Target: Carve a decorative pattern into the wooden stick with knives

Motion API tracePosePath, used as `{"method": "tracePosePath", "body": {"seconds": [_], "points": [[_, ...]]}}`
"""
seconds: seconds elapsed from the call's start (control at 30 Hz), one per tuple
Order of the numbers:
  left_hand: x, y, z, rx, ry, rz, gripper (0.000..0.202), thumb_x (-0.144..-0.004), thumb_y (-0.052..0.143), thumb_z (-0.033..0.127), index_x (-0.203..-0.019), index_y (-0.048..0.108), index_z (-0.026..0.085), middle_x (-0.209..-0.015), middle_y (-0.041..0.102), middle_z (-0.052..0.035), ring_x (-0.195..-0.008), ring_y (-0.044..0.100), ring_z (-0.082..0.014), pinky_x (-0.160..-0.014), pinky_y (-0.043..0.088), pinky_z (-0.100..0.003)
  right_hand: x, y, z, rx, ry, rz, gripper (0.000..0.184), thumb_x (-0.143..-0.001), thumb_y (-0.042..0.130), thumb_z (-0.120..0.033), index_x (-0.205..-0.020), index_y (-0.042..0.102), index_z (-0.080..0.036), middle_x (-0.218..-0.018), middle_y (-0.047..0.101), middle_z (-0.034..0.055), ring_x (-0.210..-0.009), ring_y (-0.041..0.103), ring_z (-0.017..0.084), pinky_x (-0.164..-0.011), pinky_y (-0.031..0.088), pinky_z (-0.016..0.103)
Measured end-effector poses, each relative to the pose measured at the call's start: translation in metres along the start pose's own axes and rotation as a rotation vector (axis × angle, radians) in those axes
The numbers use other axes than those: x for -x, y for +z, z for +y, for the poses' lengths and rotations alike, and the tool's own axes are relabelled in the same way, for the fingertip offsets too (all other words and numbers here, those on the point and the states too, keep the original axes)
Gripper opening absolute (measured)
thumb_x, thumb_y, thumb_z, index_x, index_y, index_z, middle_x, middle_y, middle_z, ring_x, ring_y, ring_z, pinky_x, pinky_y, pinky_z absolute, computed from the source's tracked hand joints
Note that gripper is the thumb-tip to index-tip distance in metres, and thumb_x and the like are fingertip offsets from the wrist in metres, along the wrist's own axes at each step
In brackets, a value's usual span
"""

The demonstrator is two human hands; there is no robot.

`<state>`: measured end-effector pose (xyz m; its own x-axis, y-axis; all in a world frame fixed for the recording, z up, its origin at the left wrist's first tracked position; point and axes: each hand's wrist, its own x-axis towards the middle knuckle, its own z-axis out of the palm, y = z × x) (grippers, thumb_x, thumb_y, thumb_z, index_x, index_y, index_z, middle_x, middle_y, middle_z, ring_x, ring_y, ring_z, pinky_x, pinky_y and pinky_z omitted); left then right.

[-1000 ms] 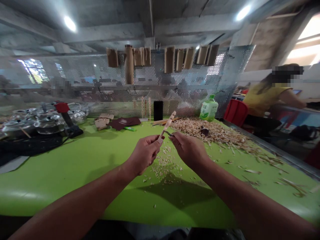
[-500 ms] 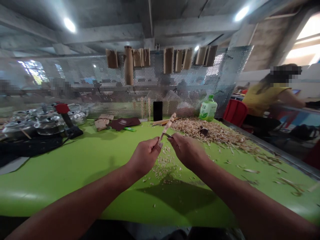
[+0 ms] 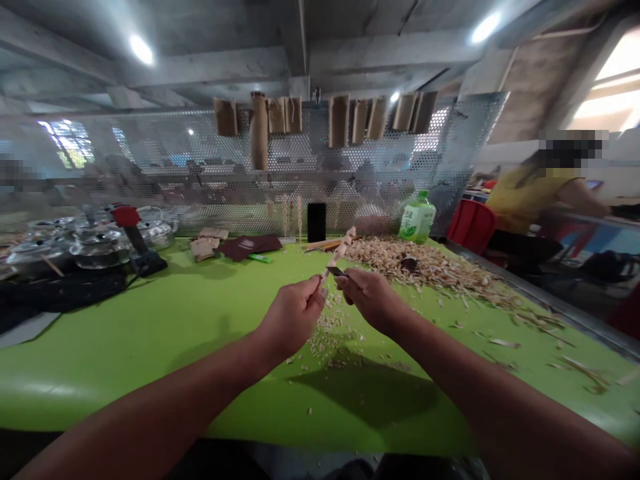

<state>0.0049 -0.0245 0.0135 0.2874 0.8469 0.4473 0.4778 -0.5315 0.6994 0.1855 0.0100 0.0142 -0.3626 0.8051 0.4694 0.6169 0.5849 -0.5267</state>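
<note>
My left hand (image 3: 295, 310) is closed around the lower end of a pale carved wooden stick (image 3: 343, 248), which tilts up and away to the right. Notches run along the stick's upper part. In my right hand (image 3: 373, 293) is a small carving knife (image 3: 336, 271); its dark blade lies against the stick just above my left fingers, while the handle is hidden in my grip. Small wood chips (image 3: 330, 327) are scattered on the green tabletop (image 3: 225, 393) beneath both hands.
A heap of wood shavings (image 3: 450, 270) spreads over the right side, with a green-capped bottle (image 3: 417, 219) behind it. A black phone-like slab (image 3: 316, 223) stands at the back. Metal kettles (image 3: 97, 248) and a red-and-black power tool (image 3: 131, 230) are at left. A person (image 3: 535, 190) sits at right.
My right hand has shifted slightly and turned, so more of the knife blade shows. The stick and my left hand have moved a little to the right in view.
</note>
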Motion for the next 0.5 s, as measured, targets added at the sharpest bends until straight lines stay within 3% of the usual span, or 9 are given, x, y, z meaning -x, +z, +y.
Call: {"method": "tracePosePath", "body": {"seconds": [0.23,0.43,0.5], "points": [[-0.0041,-0.0020,0.0014,0.092,-0.010,0.029,0.025,-0.091,0.045,0.035,-0.085,0.058,0.014,-0.064,0.043,0.0031,-0.058,0.036,-0.0095,-0.053,0.028,-0.023,0.0005,-0.0015,-0.0012,-0.338,0.021,-0.129,0.040,-0.094,0.036,-0.047,-0.066,0.047,-0.020,-0.053,0.048,-0.0013,-0.047,0.040,0.009,-0.049,0.029,0.026],[-0.0072,-0.0020,-0.0028,0.373,-0.155,0.050,0.027,-0.088,0.050,0.042,-0.081,0.055,0.017,-0.053,0.032,0.0073,-0.045,0.025,-0.0069,-0.045,0.020,-0.022,0.0044,-0.0026,-0.0029,0.093,-0.066,0.151,0.037,-0.093,0.039,-0.043,-0.063,0.038,-0.021,-0.055,0.041,-0.0020,-0.050,0.036,0.010,-0.050,0.021,0.027],[-0.0069,-0.0021,-0.0032,0.430,-0.180,0.044,0.027,-0.088,0.051,0.043,-0.080,0.055,0.017,-0.050,0.031,0.0078,-0.043,0.024,-0.0063,-0.043,0.019,-0.022,0.0050,-0.0027,-0.0024,0.160,-0.072,0.185,0.037,-0.094,0.038,-0.042,-0.064,0.038,-0.021,-0.055,0.042,-0.0015,-0.050,0.036,0.010,-0.051,0.020,0.028]]}}
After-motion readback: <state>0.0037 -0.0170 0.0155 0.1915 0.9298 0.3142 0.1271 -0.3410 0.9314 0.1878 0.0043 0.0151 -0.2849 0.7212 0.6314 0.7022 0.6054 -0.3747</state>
